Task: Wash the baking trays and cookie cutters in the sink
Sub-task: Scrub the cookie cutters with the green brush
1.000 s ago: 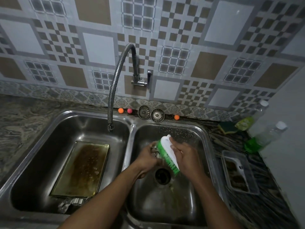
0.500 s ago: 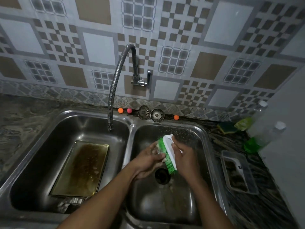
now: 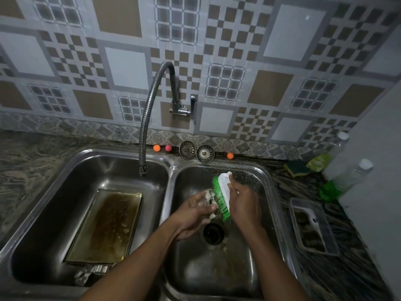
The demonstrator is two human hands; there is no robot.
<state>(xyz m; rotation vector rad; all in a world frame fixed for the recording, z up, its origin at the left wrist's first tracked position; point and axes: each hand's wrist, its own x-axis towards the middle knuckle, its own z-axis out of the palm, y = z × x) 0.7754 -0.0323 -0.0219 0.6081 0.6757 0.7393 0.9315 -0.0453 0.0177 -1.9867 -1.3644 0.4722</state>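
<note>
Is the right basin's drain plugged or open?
Open: the drain shows a dark bare hole; both strainers stand out on the back ledge.

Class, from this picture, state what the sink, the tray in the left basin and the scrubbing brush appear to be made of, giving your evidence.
Sink: likely stainless steel, brushed finish; grey sheen with soft reflections.
Tray: probably metal; shiny yellowish rim, base stained brown.
Scrubbing brush: plastic, it seems; smooth white back, bright green bristles.
</note>
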